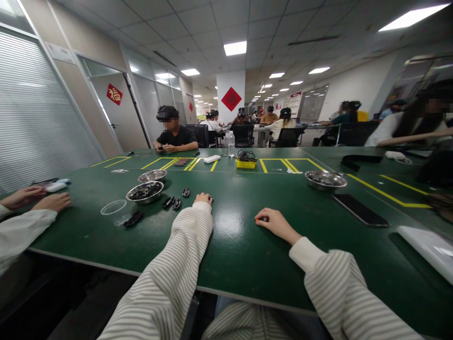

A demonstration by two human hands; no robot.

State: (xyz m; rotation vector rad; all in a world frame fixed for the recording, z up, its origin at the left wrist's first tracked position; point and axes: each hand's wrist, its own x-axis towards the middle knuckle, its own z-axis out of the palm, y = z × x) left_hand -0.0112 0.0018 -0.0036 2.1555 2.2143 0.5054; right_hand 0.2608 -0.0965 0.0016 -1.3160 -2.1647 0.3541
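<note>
My left hand (203,198) reaches forward over the green table (230,264), fingers curled down; a small dark thing peeks out at its right side, mostly hidden. Closer to me, my right hand (278,224) rests on the tabletop, pinching a small piece with an orange end (257,219). Black plastic parts (176,204) lie just left of my left hand, with another black part (186,192) behind them. Farther left, a steel bowl (145,200) is filled with dark parts. Beside it are a clear plastic cup (115,212) and a black object (133,219).
A second steel bowl (152,175) stands behind the first, and another bowl (325,188) at right. A phone (361,210) and a white case (426,248) lie right. A yellow box (246,164) with cables and a bottle (231,144) stand back. A co-worker's hands (53,202) are left.
</note>
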